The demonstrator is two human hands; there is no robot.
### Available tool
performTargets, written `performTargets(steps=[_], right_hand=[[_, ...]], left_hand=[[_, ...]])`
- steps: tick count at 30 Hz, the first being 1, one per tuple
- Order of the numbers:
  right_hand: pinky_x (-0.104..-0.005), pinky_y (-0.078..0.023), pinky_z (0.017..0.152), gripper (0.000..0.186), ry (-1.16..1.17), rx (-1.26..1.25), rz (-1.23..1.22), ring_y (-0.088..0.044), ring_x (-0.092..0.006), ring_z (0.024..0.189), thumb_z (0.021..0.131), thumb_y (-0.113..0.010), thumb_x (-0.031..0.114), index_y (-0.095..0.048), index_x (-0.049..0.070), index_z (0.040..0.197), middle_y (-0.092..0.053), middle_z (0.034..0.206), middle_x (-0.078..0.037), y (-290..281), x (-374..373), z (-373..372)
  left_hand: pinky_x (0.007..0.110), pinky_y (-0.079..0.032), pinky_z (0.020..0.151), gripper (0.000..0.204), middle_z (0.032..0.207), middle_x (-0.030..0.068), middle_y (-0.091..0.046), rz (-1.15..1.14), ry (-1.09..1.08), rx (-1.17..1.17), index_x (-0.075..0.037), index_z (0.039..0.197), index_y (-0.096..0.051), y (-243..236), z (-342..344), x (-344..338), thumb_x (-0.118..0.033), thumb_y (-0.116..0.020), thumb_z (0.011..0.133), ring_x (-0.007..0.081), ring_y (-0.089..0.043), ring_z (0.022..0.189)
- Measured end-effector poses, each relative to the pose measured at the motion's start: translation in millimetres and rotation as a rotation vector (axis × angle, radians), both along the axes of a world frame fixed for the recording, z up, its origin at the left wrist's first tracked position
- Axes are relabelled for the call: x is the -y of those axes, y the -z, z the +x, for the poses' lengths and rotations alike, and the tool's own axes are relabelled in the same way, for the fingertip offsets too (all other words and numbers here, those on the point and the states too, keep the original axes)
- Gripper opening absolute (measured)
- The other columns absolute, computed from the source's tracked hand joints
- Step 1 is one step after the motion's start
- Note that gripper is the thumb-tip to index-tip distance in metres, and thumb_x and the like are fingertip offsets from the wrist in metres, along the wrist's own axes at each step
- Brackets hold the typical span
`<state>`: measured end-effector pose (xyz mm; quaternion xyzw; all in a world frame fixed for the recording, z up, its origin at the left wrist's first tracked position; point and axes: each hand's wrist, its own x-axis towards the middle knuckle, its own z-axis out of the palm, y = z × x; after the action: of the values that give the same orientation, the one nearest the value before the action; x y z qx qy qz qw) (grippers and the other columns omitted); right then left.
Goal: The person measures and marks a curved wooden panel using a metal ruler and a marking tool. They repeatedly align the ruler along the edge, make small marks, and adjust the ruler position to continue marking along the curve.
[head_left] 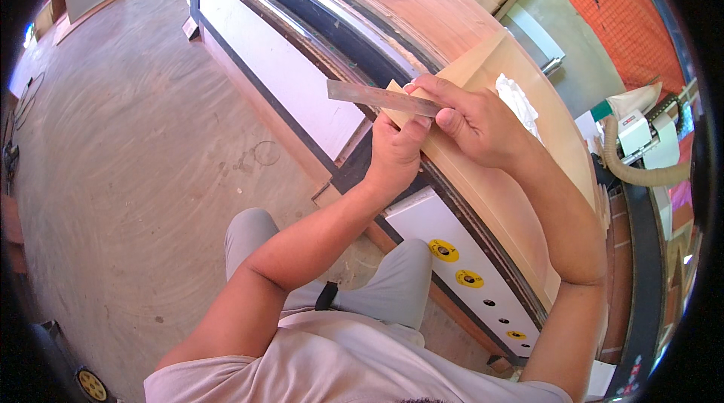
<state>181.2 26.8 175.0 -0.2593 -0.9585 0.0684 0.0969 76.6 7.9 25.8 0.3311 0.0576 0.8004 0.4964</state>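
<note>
Concrete floor (136, 177): it spreads away at nine o'clock, dusty and swirled.
White side panel (279, 64): up at eleven o'clock, set in the bench's long flank.
Metal strip (362, 95): here it is, just past twelve, its free end pointing between nine and ten o'clock. Flat, thin, dull grey; I judge it stiff, fairly light for its length, and smooth enough to slide if I slacken. The edges could be sharp, so the flat faces near the covered end look like the place to hold.
Left hand (396, 153): near the middle, below the strip; thumb and fingers closed together, clamped on the pale thin piece (397, 117).
Pale thin piece: it crosses under the metal, one corner poking up toward twelve. Looks like wood; likely light, a bit springy and easy to split at that corner, so a broad pinch low down suits it better than a tip hold.
Right hand (483, 125): at two o'clock, thumb and fingers clamped on the strip's near end, index finger reaching toward the pale corner.
Pale sheet (483, 192): running beneath my right wrist along the bench edge, out toward four; broad, smooth.
Crumpled white bundle (517, 105): lying on the bench at two o'clock, just beyond my right knuckles; soft by the look of it.
</note>
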Motion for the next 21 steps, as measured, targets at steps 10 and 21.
performTargets(steps=[10,21], right_hand=[[-0.0509,-0.053,0.073,0.029,0.079,-0.019,0.022,-0.067,-0.0461,0.084,0.101,-0.055,0.028,-0.061,0.014,0.125,-0.07,0.09,-0.021,-1,11,-6],[-0.0275,-0.043,0.057,0.061,0.029,-0.17,-0.222,-0.052,-0.0115,0.059,0.108,-0.039,0.058,-0.06,0.011,0.14,-0.062,0.073,0.0,-6,-24,-4]], left_hand=[[0.025,-0.052,0.071,0.032,0.103,0.001,-0.065,0.01,-0.043,0.054,-0.003,0.121,-0.06,1,6,-1,-0.027,-0.06,0.1,0.0087,-0.062,0.088],[0.023,-0.049,0.054,0.044,0.096,0.0013,-0.064,-0.04,-0.011,0.023,-0.004,0.128,-0.059,6,5,-3,-0.037,-0.063,0.099,0.0077,-0.06,0.069]])
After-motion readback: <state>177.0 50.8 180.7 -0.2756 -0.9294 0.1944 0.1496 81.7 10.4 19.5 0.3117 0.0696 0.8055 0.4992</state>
